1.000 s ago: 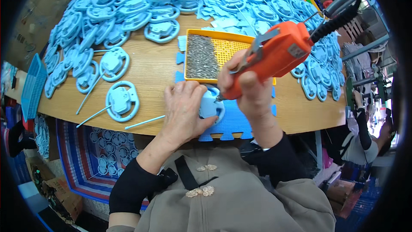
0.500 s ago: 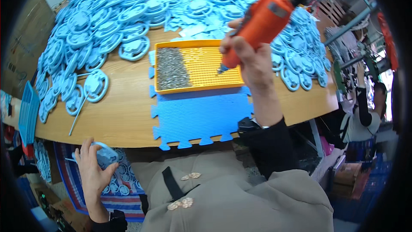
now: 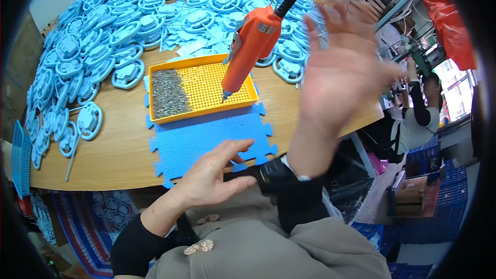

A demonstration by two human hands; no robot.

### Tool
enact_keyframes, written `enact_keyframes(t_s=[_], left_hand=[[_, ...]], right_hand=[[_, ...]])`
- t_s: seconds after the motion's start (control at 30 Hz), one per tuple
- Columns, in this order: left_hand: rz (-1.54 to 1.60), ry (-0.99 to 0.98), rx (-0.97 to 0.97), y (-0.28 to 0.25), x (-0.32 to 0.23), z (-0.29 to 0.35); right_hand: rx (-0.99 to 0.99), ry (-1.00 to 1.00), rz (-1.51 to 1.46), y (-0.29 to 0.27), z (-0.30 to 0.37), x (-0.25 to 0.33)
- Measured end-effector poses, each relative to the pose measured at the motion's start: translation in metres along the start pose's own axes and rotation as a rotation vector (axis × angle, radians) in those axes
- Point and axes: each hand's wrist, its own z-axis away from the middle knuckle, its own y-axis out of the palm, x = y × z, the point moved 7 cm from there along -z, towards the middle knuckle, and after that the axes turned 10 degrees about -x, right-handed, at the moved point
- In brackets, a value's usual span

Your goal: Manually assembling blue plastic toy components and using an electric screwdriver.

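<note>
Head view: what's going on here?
A person's hands are both open, with nothing visible in either grip. The left hand is at the blue mat's near edge; the right hand, blurred, is raised beside an orange power screwdriver. That hangs over a yellow tray of small metal pieces. Light blue parts are heaped behind.

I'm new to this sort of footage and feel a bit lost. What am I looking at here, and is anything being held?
There is no robot here, only a person's own left hand and right hand. A wide fisheye camera on the head looks down, so straight edges bend.

The left hand is open near the front edge of a blue foam mat; the right is raised, open and blurred. Neither appears to hold anything.

An orange electric screwdriver points tip-down over a yellow tray with metal screws at its left end. Light-blue plastic parts are heaped behind on the wooden table.
</note>
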Motion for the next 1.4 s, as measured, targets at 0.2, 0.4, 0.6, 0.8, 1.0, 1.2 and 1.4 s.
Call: enact_keyframes(t_s=[0.2, 0.4, 0.6, 0.8, 1.0, 1.2, 1.4], left_hand=[[0.535, 0.152, 0.424, 0.032, -0.053, 0.01], [0.492, 0.166, 0.302, 0.019, -0.06, 0.002], [0.549, 0.234, 0.313, 0.027, -0.072, 0.002], [0.494, 0.227, 0.33, 0.025, -0.068, -0.01], [0.401, -0.153, 0.366, 0.022, -0.066, -0.015], [0.276, 0.086, 0.334, 0.025, -0.068, -0.015], [-0.002, 0.338, -0.043, 0.023, -0.054, -0.032]], right_hand=[[0.493, 0.173, -1.436, 0.034, 0.021, 0.193], [0.526, 0.272, -1.38, 0.041, 0.006, 0.189], [0.55, 0.366, -1.393, 0.052, -0.003, 0.187], [0.524, 0.34, -1.428, 0.046, 0.007, 0.185], [0.502, 0.363, -1.465, 0.04, 0.013, 0.173], [0.504, 0.412, -1.502, 0.051, 0.014, 0.158], [0.499, 0.45, -1.514, 0.061, 0.022, 0.146]])
